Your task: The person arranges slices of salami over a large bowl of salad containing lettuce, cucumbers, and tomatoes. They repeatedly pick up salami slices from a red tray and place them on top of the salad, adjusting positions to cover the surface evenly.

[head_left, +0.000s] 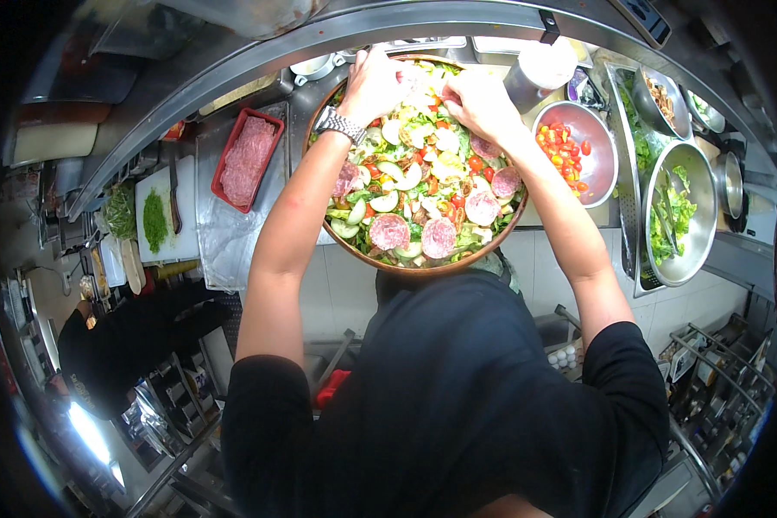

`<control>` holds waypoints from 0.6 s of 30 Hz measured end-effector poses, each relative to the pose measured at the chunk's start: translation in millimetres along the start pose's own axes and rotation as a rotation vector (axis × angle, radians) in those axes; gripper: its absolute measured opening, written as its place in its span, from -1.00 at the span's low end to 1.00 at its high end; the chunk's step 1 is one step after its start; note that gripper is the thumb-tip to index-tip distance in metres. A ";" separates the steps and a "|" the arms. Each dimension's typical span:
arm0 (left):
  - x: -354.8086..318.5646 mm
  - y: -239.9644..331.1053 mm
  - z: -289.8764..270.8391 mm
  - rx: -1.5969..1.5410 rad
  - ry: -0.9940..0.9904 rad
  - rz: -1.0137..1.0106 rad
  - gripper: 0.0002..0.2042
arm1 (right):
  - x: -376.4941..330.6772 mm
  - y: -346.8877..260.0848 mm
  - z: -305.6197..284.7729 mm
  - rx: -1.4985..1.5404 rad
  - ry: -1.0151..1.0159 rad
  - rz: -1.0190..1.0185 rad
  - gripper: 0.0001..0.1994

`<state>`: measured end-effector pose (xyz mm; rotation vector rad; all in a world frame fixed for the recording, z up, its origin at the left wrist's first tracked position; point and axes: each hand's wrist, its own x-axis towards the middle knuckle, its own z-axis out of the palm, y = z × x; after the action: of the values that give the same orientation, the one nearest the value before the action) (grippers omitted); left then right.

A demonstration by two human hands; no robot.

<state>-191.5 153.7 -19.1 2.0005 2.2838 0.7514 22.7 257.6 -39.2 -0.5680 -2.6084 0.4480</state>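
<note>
A large round wooden bowl [492,245] of salad stands on the counter in front of me. Lettuce, cucumber slices, halved cherry tomatoes and several salami slices [439,237] lie on top. Over the far left of the bowl, my left hand [374,88], with a metal watch on its wrist, is closed at the edge of a pale pink salami slice [415,79], which glare partly washes out. My right hand [476,102] is over the far right of the salad with fingers curled and pressed together. What those fingers hold, if anything, is hidden.
A red tray [217,183] of stacked salami sits left. Beyond it, a cutting board [160,243] carries chopped greens and a knife. On the right are a metal bowl [607,168] of tomatoes and another [706,233] with lettuce and tongs. A shelf edge [319,53] runs overhead.
</note>
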 end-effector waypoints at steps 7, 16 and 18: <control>2.6 -1.9 -0.5 0.003 -0.008 -0.004 -0.78 | -0.8 2.4 -2.5 -0.052 0.114 -0.159 -0.89; 4.9 -6.7 4.5 -0.014 -0.025 0.015 -0.76 | -6.9 13.7 11.5 -0.066 0.024 -0.081 -0.87; 6.3 -7.2 4.6 -0.017 -0.036 0.026 -0.77 | -11.8 13.8 11.6 -0.163 -0.006 -0.114 -0.83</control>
<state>-197.9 160.8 -23.9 2.0228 2.2289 0.7281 31.3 261.7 -58.6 -0.4669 -2.6824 0.2027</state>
